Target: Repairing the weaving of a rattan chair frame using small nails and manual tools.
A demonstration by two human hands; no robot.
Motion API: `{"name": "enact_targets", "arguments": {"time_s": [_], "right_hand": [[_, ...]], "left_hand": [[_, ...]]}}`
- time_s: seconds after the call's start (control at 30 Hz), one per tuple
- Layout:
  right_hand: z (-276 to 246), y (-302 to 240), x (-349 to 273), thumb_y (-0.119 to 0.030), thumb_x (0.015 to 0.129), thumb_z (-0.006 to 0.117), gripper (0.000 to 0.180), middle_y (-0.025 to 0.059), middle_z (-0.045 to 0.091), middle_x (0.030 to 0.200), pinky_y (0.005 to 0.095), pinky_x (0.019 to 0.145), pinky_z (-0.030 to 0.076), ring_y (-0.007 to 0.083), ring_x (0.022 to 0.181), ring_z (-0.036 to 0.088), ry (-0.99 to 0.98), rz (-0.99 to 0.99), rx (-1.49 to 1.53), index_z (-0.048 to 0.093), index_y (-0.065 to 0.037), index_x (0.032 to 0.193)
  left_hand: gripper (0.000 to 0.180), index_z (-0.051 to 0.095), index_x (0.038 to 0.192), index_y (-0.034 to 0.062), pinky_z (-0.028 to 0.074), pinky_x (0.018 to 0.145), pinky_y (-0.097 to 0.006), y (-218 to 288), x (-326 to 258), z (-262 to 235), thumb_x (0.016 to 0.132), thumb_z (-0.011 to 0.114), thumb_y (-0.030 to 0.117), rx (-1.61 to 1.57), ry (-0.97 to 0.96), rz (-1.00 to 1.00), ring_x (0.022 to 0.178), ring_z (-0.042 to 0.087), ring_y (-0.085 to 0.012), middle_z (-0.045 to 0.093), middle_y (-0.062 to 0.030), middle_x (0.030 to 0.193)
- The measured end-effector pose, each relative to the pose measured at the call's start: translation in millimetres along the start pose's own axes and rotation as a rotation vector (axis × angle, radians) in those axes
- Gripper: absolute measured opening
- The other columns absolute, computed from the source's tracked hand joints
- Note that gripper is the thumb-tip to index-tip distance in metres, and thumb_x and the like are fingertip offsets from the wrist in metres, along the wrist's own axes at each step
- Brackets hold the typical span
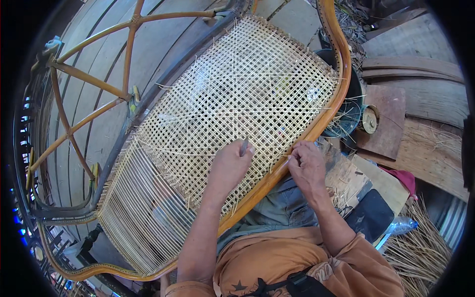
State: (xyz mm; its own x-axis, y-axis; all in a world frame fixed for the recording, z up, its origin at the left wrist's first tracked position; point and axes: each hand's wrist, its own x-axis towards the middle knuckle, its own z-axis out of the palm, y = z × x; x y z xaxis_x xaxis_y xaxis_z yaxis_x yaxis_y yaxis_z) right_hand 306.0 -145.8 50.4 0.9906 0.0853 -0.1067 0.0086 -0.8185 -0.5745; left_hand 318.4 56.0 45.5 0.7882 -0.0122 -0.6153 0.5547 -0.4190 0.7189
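Note:
A cane-webbed panel (217, 81) fills a curved wooden frame (336, 106) in front of me, its upper part tightly woven in an open lattice. At lower left, parallel cane strands (133, 198) run without the lattice. My left hand (229, 166) is closed over the webbing, gripping a small grey metal tool (244, 146) whose end pokes up past the thumb; its kind is hidden. Against the frame's near right rail, my right hand (308, 166) has its fingers curled and pinched together, on what looks like a thin cane strand, mostly hidden by the fingers.
Crossed rattan poles (94, 81) join the frame at the left. To the right stand a dark bucket (346, 119) with loose strands and an open tin (369, 119). Wooden boards (415, 89), a plastic bottle (402, 225) and a cane bundle (420, 242) lie farther right.

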Motion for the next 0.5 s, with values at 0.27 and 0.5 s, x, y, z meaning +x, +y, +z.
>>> {"name": "enact_targets", "arguments": {"time_s": [0.27, 0.5], "right_hand": [[-5, 6, -5, -0.008, 0.076, 0.063, 0.011, 0.0127, 0.058, 0.093, 0.0377, 0.079, 0.045, 0.0306, 0.089, 0.055, -0.009, 0.005, 0.181, 0.058, -0.002, 0.083], [-10, 10, -9, -0.004, 0.079, 0.062, 0.011, 0.0127, 0.057, 0.094, 0.0344, 0.079, 0.046, 0.0279, 0.089, 0.057, 0.024, -0.021, 0.293, 0.059, -0.002, 0.089]], "left_hand": [[0.021, 0.061, 0.095, 0.0005, 0.047, 0.060, -0.030, 32, 14, 27, 0.086, 0.055, 0.018, 0.100, -0.240, 0.189, 0.061, 0.058, -0.0132, 0.062, -0.0073, 0.069], [0.016, 0.059, 0.084, 0.0012, 0.045, 0.053, -0.027, 37, 16, 33, 0.085, 0.057, 0.017, -0.056, -0.432, 0.014, 0.055, 0.055, -0.0116, 0.059, -0.0044, 0.064]]}}
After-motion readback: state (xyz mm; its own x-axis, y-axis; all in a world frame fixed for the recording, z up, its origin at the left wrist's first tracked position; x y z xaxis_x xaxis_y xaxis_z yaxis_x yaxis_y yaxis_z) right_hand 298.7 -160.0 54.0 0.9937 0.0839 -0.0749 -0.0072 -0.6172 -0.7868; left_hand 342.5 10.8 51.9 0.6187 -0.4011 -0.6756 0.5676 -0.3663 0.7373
